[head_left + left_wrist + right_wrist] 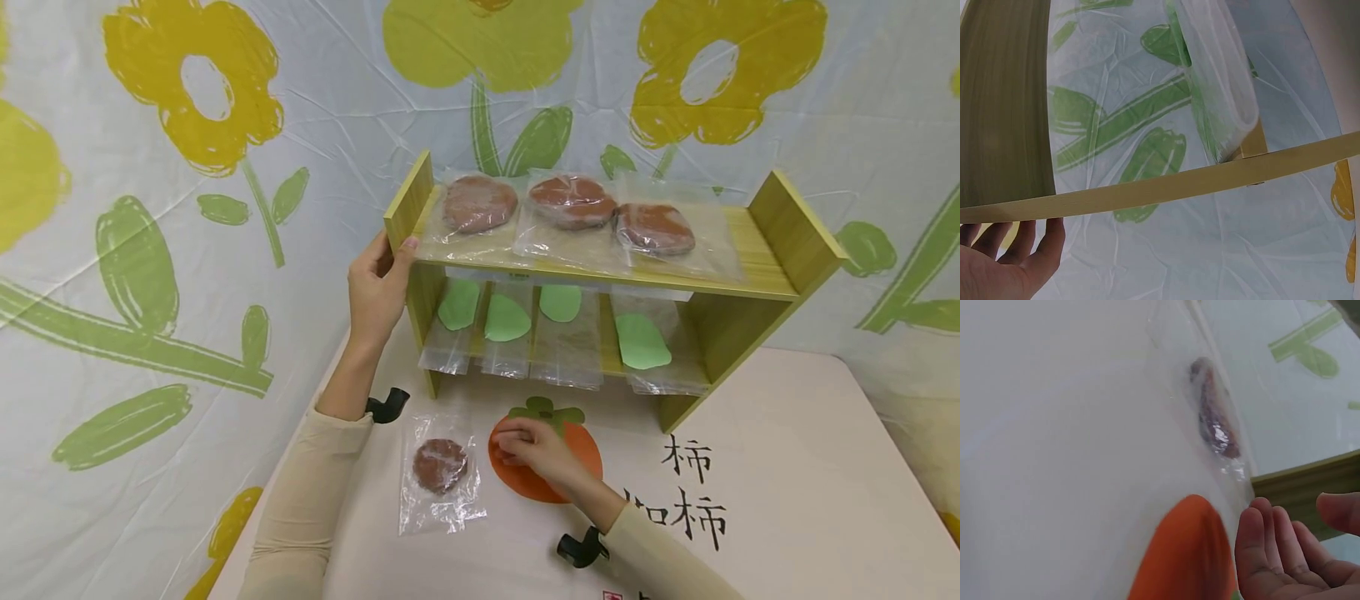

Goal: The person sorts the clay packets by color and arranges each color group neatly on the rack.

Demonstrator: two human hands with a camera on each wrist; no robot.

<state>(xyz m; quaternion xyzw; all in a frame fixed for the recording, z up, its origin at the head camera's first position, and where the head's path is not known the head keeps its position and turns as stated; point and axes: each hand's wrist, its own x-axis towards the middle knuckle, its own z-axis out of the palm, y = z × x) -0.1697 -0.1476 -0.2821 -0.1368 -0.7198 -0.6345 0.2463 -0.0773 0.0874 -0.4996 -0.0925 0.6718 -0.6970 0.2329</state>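
At the left end of a two-tier wooden shelf rack, my left hand grips the side board, thumb at the front of the upper tier. The left wrist view has the fingers against the board's edge. My right hand hovers over the printed orange persimmon, its fingers loosely bent and holding nothing. In the right wrist view the thumb stands apart from the fingers. Left of this hand, a reddish-brown meat patty in a clear plastic bag lies flat on the tabletop.
Three bagged reddish-brown patties lie on the upper tier. Several clear bags with light green pieces hang slightly over the lower tier's front edge. A flower-patterned sheet stands behind the rack. The pale tablecloth bears black characters.
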